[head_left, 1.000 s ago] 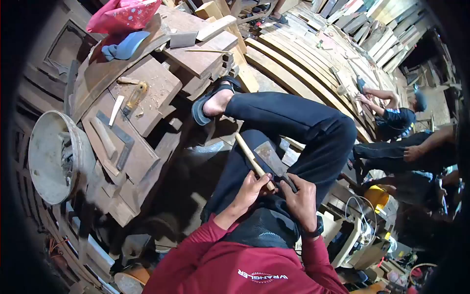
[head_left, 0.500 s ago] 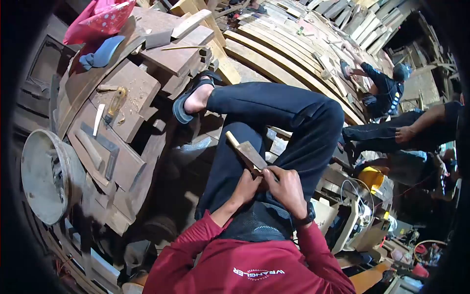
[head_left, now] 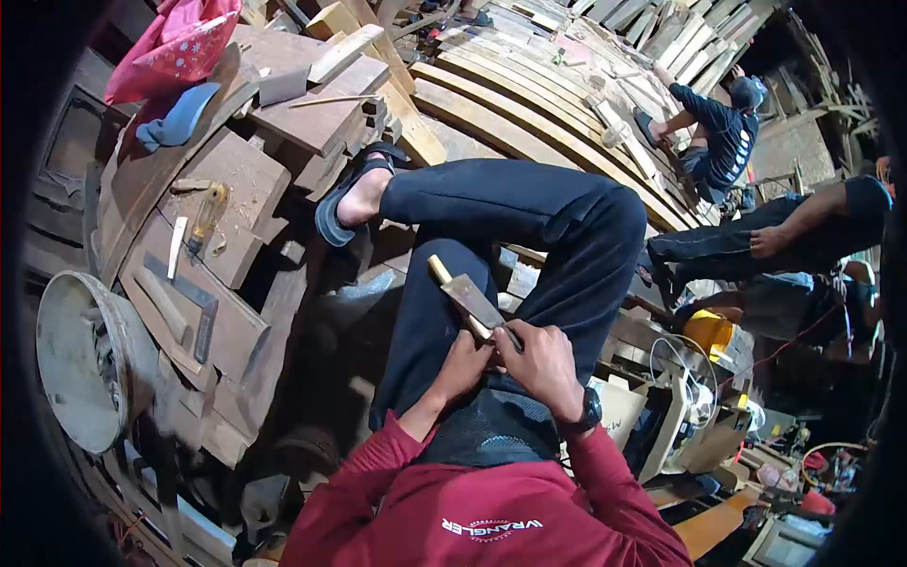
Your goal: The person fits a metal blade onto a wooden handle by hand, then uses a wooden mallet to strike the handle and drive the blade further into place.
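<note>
My left hand [head_left: 459, 367] is closed around the near end of a pale wooden stick [head_left: 438, 268], whose far end points away over my lap. Across the stick lies a wide, flat metal knife blade [head_left: 475, 302]. Its near end runs into my right hand [head_left: 542, 363], which is closed on it; the handle is hidden by the fingers. Both hands are close together above my crossed legs, and pale wood shows between them just under the blade.
To the left, wooden blocks carry a yellow-handled tool [head_left: 208, 213], a dark metal square [head_left: 203, 307] and a wooden handle [head_left: 162, 304]. A round metal basin [head_left: 90, 364] stands beside them. Long planks [head_left: 510, 118] lie ahead. A crouching person [head_left: 720, 142] and another person's leg [head_left: 737, 241] are on the right.
The whole view has shifted slightly, so most things sit further left. The blade has slid a little along the stick, with more pale wood now visible near my left fingers.
</note>
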`<state>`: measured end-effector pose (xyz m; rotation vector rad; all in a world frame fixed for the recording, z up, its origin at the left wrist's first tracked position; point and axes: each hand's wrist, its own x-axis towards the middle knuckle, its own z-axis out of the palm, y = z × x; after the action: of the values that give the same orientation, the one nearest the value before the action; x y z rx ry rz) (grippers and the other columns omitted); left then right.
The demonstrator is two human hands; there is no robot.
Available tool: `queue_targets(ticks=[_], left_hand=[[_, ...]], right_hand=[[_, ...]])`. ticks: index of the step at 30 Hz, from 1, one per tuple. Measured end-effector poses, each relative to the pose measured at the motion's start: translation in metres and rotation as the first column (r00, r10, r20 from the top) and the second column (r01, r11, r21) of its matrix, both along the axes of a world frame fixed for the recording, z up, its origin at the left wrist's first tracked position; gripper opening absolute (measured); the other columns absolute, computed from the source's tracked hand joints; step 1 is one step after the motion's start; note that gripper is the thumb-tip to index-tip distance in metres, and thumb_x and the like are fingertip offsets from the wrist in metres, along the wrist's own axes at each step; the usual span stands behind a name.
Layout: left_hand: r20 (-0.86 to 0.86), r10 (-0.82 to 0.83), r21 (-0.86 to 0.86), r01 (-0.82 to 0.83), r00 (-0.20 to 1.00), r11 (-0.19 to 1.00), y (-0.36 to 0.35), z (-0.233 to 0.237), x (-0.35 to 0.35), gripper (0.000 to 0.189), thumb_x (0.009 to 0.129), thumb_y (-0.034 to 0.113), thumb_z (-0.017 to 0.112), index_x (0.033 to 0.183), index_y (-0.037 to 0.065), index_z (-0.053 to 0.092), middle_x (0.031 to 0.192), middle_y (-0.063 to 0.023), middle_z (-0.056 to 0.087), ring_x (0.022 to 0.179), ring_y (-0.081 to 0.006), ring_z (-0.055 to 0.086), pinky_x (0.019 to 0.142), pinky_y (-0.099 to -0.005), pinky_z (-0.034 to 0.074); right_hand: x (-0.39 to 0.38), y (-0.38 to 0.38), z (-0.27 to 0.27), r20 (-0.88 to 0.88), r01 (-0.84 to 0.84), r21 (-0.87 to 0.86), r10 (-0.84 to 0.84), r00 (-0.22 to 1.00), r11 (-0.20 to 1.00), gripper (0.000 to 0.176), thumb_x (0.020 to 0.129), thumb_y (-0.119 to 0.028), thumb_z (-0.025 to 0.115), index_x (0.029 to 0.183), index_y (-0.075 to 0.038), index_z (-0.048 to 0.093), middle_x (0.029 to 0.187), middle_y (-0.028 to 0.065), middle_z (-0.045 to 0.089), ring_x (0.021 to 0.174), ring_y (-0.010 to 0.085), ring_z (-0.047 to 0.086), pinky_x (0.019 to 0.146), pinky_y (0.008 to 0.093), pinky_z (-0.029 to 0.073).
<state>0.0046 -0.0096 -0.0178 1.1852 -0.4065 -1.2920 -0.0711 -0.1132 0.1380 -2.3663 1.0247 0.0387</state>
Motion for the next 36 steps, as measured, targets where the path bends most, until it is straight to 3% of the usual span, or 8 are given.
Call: queue_targets(ticks=[2,6,11,17,23,33,35,36], left_hand=[[-0.113,0.016,0.035,-0.012,0.993,0.999,0.002,-0.008,-0.006,0.035,0.101,0.017,0.06,0.122,-0.011,0.056,0.107,-0.016,0.068,0.085,-0.0207,0.072,0.067,-0.0317,0.06],[0.172,-0.007,0.267,-0.04,0.985,0.963,0.0,0.032,-0.001,0.04,0.1,0.021,0.063,0.121,-0.012,0.054,0.105,-0.0187,0.069,0.088,-0.0216,0.071,0.07,-0.0344,0.059],[-0.065,0.094,0.086,-0.089,0.993,0.992,0.001,0.009,-0.002,0.026,0.098,0.017,0.064,0.112,-0.005,0.063,0.097,-0.0076,0.068,0.084,-0.0114,0.062,0.068,-0.0294,0.051],[0.134,-0.007,0.104,-0.007,0.991,0.995,0.001,-0.003,-0.003,0.032,0.099,0.026,0.068,0.105,-0.002,0.054,0.084,-0.0031,0.06,0.071,-0.0076,0.053,0.058,-0.0267,0.043],[-0.036,0.02,0.076,-0.017,0.999,0.997,0.004,-0.036,0.005,0.032,0.103,0.031,0.064,0.109,0.001,0.054,0.086,-0.0032,0.061,0.067,-0.0083,0.055,0.056,-0.0252,0.043],[0.177,-0.015,0.189,-0.019,0.984,0.982,0.003,-0.028,0.008,0.028,0.098,0.027,0.068,0.106,0.001,0.06,0.089,-0.0027,0.061,0.07,-0.0086,0.056,0.058,-0.0274,0.045],[0.039,0.031,0.024,-0.032,0.999,0.999,-0.002,0.002,0.003,0.02,0.097,0.017,0.06,0.101,-0.002,0.063,0.089,-0.0056,0.065,0.073,-0.0125,0.058,0.061,-0.0309,0.048],[0.251,0.163,0.064,-0.185,0.954,0.981,-0.001,-0.013,-0.01,0.022,0.098,0.017,0.058,0.101,-0.005,0.062,0.085,-0.0062,0.065,0.075,-0.013,0.06,0.063,-0.0321,0.049]], right_hand=[[-0.01,0.001,0.009,-0.006,-0.002,0.007,0.002,1.0,1.0,0.03,0.096,-0.03,0.065,0.097,-0.003,0.076,0.075,0.0247,0.069,0.073,0.0426,0.07,0.069,0.0486,0.056],[-0.005,0.0,-0.006,0.041,-0.005,-0.027,0.006,0.999,1.0,0.03,0.095,-0.031,0.065,0.095,-0.003,0.076,0.073,0.024,0.069,0.071,0.0428,0.069,0.067,0.0488,0.056],[-0.008,-0.005,-0.009,0.004,-0.049,-0.046,0.049,0.999,0.998,0.032,0.095,-0.036,0.063,0.09,-0.006,0.073,0.07,0.0242,0.068,0.067,0.0452,0.068,0.064,0.0552,0.056],[-0.012,-0.002,-0.025,0.075,0.029,-0.008,-0.029,0.997,1.0,0.033,0.097,-0.037,0.059,0.097,-0.006,0.072,0.075,0.0235,0.07,0.073,0.0433,0.07,0.069,0.0542,0.057],[-0.02,-0.002,-0.01,0.07,-0.042,0.022,0.041,0.997,0.999,0.037,0.101,-0.037,0.055,0.097,-0.003,0.069,0.073,0.0231,0.069,0.071,0.0442,0.071,0.067,0.0539,0.058],[-0.021,-0.004,-0.014,0.045,-0.024,-0.029,0.026,0.999,0.999,0.031,0.098,-0.034,0.058,0.094,-0.006,0.07,0.073,0.0237,0.069,0.071,0.0439,0.07,0.067,0.0545,0.057],[-0.026,-0.002,-0.001,0.006,-0.038,-0.036,0.038,0.999,0.999,0.03,0.097,-0.034,0.06,0.094,-0.006,0.071,0.072,0.0233,0.069,0.068,0.0445,0.069,0.065,0.0551,0.057],[-0.022,-0.001,-0.005,0.018,-0.028,-0.055,0.029,0.999,0.998,0.03,0.097,-0.034,0.061,0.092,-0.006,0.071,0.071,0.0234,0.069,0.068,0.0446,0.069,0.064,0.0554,0.056]])
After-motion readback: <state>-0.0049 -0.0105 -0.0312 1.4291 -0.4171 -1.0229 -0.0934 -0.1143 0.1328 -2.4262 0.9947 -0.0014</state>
